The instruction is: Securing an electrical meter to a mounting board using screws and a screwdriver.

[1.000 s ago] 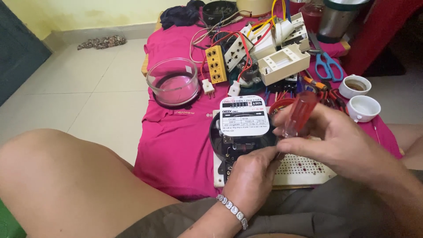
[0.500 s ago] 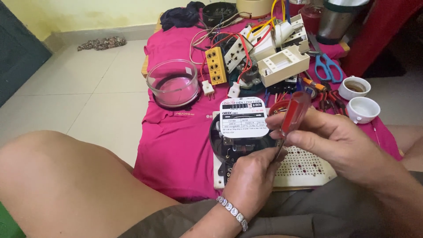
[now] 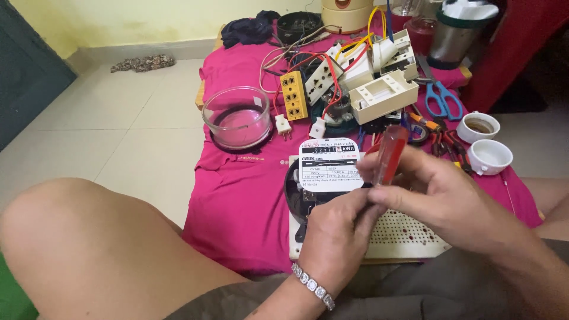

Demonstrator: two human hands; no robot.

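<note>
The right hand [image 3: 450,198] closes its grip around a red-handled screwdriver [image 3: 391,155], handle tilted up and away, shaft running down to the electricity meter [image 3: 323,184]; the tip is hidden behind the fingers. The left hand [image 3: 338,237], a beaded bracelet [image 3: 313,286] at its wrist, has its grip closed on the meter's lower right side, thumb and fingers pinched close to the screwdriver shaft. The black meter with its white faceplate lies on a pale perforated board [image 3: 409,237] at the near edge of a pink cloth [image 3: 237,195] spread over a low tabletop. Toward the far edge sits a heap of cream switch boxes [image 3: 382,95] and a yellow socket strip [image 3: 294,95], tangled in red and yellow wires. A clear glass bowl [image 3: 237,118] stands near the left edge. Blue-handled scissors [image 3: 438,98] and two white cups [image 3: 489,155] lie along the right edge.
</note>
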